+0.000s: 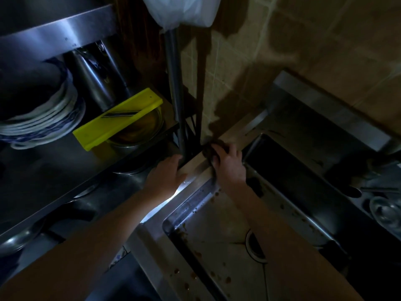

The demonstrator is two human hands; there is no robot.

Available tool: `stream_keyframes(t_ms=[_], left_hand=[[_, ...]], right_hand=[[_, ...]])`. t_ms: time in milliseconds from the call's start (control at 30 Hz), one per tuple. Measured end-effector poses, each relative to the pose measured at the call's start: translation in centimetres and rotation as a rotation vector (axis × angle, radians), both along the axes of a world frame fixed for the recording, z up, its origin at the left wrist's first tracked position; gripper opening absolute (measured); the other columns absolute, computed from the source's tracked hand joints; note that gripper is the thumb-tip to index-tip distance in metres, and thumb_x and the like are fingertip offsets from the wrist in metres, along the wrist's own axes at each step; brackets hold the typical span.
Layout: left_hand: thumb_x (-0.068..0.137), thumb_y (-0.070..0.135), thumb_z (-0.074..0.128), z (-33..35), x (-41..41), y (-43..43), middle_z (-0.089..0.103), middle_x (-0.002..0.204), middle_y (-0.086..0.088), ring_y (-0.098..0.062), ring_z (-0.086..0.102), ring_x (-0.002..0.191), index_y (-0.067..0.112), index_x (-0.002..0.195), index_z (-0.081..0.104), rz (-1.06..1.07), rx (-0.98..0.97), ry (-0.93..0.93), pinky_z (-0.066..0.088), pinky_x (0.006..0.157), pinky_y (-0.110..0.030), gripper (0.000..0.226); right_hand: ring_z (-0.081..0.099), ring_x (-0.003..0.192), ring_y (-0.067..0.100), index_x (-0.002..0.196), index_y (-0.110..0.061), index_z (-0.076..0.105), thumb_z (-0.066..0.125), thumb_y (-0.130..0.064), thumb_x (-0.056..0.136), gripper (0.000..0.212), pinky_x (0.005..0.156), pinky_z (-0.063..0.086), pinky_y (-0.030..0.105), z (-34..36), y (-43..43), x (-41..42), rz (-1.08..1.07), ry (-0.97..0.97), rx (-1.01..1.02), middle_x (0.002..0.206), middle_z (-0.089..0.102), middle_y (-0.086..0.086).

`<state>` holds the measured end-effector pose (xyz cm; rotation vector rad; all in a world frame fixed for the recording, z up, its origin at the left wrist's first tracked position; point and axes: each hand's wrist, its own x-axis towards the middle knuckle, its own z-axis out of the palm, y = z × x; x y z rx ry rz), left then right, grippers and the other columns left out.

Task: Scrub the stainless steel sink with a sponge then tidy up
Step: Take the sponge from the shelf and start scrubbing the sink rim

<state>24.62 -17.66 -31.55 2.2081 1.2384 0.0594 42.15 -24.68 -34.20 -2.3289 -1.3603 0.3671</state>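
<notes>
Sink (219,216): stainless steel, double basin, the largest item in view; near basin pale and lit, spotted with brown residue along its left wall and floor, drain (252,244) toward its right side; far basin (288,170) in deep shadow, contents not legible

Rim and back ledge (201,170): a narrow steel strip running diagonally from lower left to upper right, meeting the tiled wall (249,68) at the far corner

Shelf unit (54,35): steel, to the left of the sink; carries stacked blue-and-white plates (43,124), a steel pot (95,83), a yellow slicer (117,120) lying across a bowl

Right hand (227,161): fingers curled down over a dark wad, taken to be the sponge (209,149), pressing it onto the ledge at the far left corner of the near basin; grip closed around it, palm down

Left hand (167,172): flat, fingers loosely extended, holding nothing; braced on the rim just left of the right hand, fingertips against the base of an upright pole (175,101)

Sponge: dark, crumpled, mostly hidden under the fingers; texture cannot be made out

Governing relation: the sponge sits at the top of the ledge's long axis, and the soiled basin lies below and toward the person; judged next stroke is a pull back along the rim or down into the basin, the right hand being the one on the tool
</notes>
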Motion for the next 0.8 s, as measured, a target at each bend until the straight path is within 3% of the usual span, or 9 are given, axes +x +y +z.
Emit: stream_keyframes(t_ms=[133,367,567,800], left_hand=[[0.088,0.033,0.06,0.4,1.0,0.3,0.054,0.127,-0.007,-0.026,0.05,0.117,0.016,0.136,0.04,-0.031,0.029,0.006,0.04,0.092,-0.037,0.054],[0.088,0.028,0.06,0.7,4.1,0.4,0.053,0.125,-0.009,-0.028,0.051,0.116,0.019,0.133,0.044,-0.083,0.08,0.056,0.044,0.094,-0.041,0.048],[0.089,0.031,0.057,1.0,5.7,0.3,0.054,0.117,-0.012,-0.032,0.053,0.109,0.016,0.124,0.05,-0.103,0.136,0.074,0.043,0.088,-0.041,0.039],[0.084,0.028,0.063,1.3,7.5,0.9,0.053,0.116,-0.011,-0.03,0.054,0.108,0.015,0.122,0.053,-0.172,0.131,0.057,0.045,0.084,-0.039,0.041]], right_hand=[[0.037,0.125,0.037,0.136,-0.032,0.044,0.039,-0.028,0.099,0.038,0.092,0.046,0.047,0.6,1.7,3.9,-0.106,0.04,-0.014,0.137,0.034,0.009],[0.034,0.125,0.04,0.135,-0.032,0.045,0.037,-0.022,0.099,0.038,0.097,0.042,0.045,0.7,3.3,9.2,-0.188,0.081,-0.036,0.142,0.032,0.007],[0.024,0.133,0.044,0.137,-0.028,0.045,0.038,-0.018,0.098,0.041,0.106,0.037,0.049,0.7,2.2,6.3,-0.174,0.113,-0.016,0.144,0.032,0.008],[0.035,0.121,0.036,0.138,-0.03,0.044,0.042,-0.02,0.098,0.042,0.092,0.047,0.044,0.2,0.7,4.2,-0.1,0.071,0.02,0.139,0.036,0.004]])
